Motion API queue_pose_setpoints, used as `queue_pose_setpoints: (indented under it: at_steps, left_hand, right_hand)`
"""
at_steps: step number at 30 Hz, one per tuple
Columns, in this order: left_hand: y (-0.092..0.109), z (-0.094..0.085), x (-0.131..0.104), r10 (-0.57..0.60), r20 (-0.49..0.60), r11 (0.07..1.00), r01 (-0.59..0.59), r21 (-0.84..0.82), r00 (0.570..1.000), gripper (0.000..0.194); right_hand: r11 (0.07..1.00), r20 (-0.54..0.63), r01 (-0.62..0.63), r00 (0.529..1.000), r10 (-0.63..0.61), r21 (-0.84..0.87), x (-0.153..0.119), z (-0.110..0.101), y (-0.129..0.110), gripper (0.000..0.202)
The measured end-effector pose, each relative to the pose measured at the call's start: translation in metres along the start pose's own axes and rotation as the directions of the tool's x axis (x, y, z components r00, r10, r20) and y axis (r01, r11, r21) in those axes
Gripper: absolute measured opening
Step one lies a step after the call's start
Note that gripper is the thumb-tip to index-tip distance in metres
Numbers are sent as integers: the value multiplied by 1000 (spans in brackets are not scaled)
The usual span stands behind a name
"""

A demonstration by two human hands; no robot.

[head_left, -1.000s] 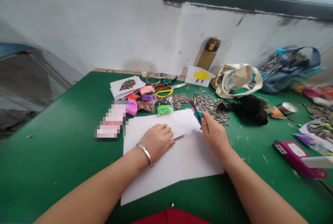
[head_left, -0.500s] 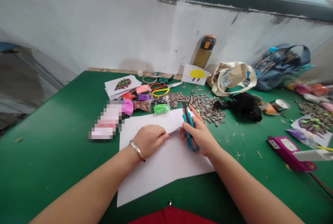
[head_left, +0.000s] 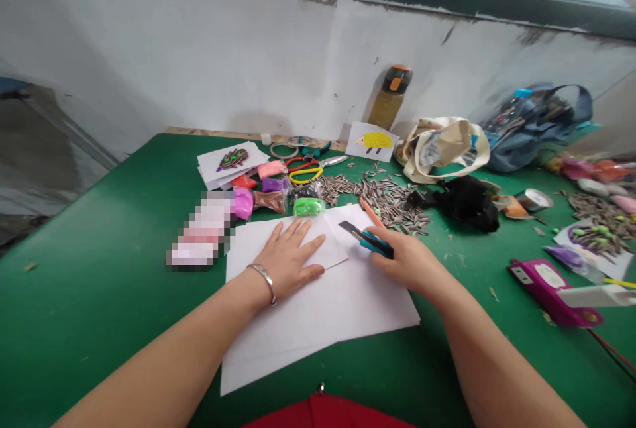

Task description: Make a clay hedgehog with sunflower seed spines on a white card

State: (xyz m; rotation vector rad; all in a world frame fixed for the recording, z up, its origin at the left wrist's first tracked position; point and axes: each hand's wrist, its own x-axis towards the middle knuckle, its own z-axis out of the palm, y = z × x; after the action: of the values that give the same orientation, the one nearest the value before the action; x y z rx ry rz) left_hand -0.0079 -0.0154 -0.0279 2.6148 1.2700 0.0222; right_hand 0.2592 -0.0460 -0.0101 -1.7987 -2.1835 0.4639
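Observation:
White paper (head_left: pixel 318 319) lies in front of me on the green table. My left hand (head_left: pixel 291 256) rests flat on a smaller folded-looking sheet (head_left: pixel 336 252) on top of it, fingers spread. A utility knife (head_left: pixel 365 237) with a blue handle is gripped in my right hand (head_left: pixel 405 257), its blade extended and pointing left over the paper. Whether the blade touches the paper I cannot tell. An orange stick-like thing (head_left: pixel 371 213) lies just beyond the knife, by the paper's far edge.
Beyond the paper lie sunflower seeds (head_left: pixel 392 199), a green clay packet (head_left: pixel 309 207), scissors (head_left: pixel 308 175) and hedgehog pictures (head_left: pixel 373 142). A bottle (head_left: pixel 390 97) leans near the wall. A cream bag (head_left: pixel 442 150), black cloth (head_left: pixel 467 204) and purple power strip (head_left: pixel 551 292) are rightward.
My left hand has opened from a curled grip and flattened on the paper. My right hand has moved slightly right and turned the knife from upright to pointing left.

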Motion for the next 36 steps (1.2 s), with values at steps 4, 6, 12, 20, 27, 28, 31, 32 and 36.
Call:
queue_pose_setpoints:
  at_steps: [4, 6, 12, 20, 27, 28, 31, 32, 36]
  left_hand:
    - [-5, 2, 1, 32, -24, 999, -32, 7, 999, 58]
    - [-9, 1, 2, 46, -21, 999, -46, 12, 999, 59]
    - [-15, -4, 4, 79, 2, 997, -79, 19, 997, 62]
    - [-13, -5, -1, 70, -11, 997, -70, 24, 997, 62]
    - [-11, -9, -3, 165, -43, 985, -162, 58, 985, 38]
    - [-12, -11, -3, 173, -46, 984, -170, 61, 984, 36]
    - [-16, -14, -3, 194, -60, 980, -191, 51, 979, 31]
    - [-17, -14, -3, 202, -70, 979, -200, 44, 977, 30]
    - [-18, -14, -2, 222, -113, 975, -220, 26, 969, 30]
  right_hand:
    - [989, 29, 60, 998, -56, -138, -3, -3, 10, 37]
    - [991, 40, 33, 999, -28, -132, -3, -2, 13, 43]
    - [994, 54, 34, 998, -28, -105, -3, -1, 11, 37]
    - [970, 55, 94, 995, -84, -225, -4, 4, 11, 36]
    - [946, 45, 252, 968, -248, -205, -6, 0, 12, 37]
    - [945, 38, 256, 967, -254, -203, -5, 0, 12, 37]
    - [948, 25, 249, 968, -249, -197, -5, 1, 13, 37]
    - [950, 27, 248, 969, -247, -192, -5, 2, 13, 37]
    - [954, 40, 245, 969, -242, -172, -5, 3, 10, 38]
